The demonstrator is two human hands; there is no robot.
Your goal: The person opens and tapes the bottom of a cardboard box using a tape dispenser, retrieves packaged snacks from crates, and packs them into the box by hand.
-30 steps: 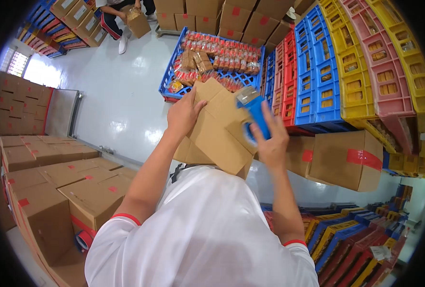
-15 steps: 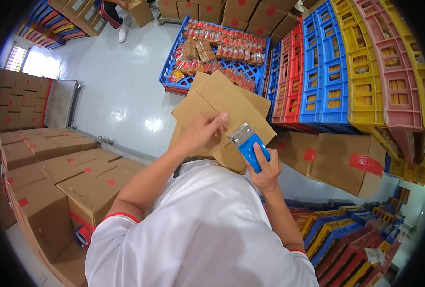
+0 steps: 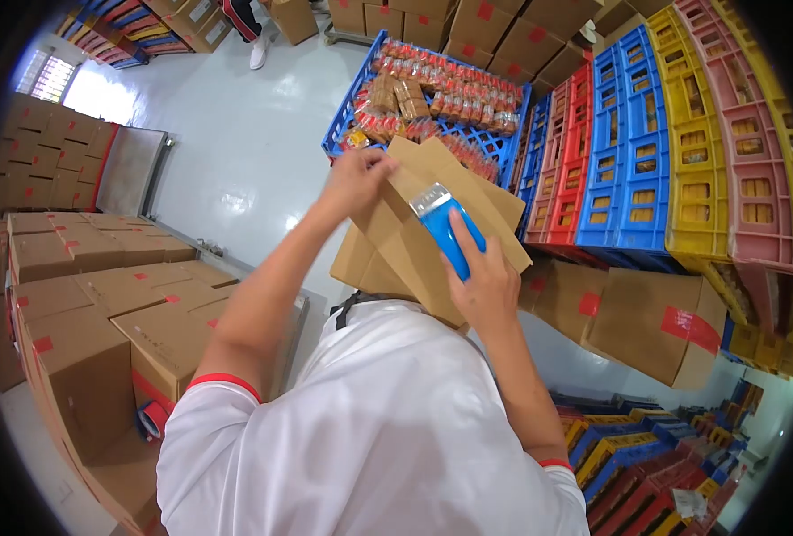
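In front of my chest is a brown cardboard box (image 3: 414, 255) with its flaps folded at angles. My left hand (image 3: 360, 179) is at its far left edge, with thumb and fingers closed on a cardboard flap. My right hand (image 3: 486, 277) is wrapped round a blue-handled tool with a wide metal head (image 3: 450, 232); the exact kind is unclear. The tool's metal end is over the cardboard, and I cannot tell whether it touches.
Beyond the box, a blue crate (image 3: 332, 134) holds packaged bread rolls. Stacked coloured crates (image 3: 624, 152) rise at right. Taped cartons (image 3: 164, 308) fill the left, with a red tape roll (image 3: 152, 418) among them. A person's leg (image 3: 251, 36) shows far back.
My left hand has moved from the middle of the cardboard to its far left edge, its fingers closing there. The tool has shifted slightly up and left. The whole view has swung slightly.
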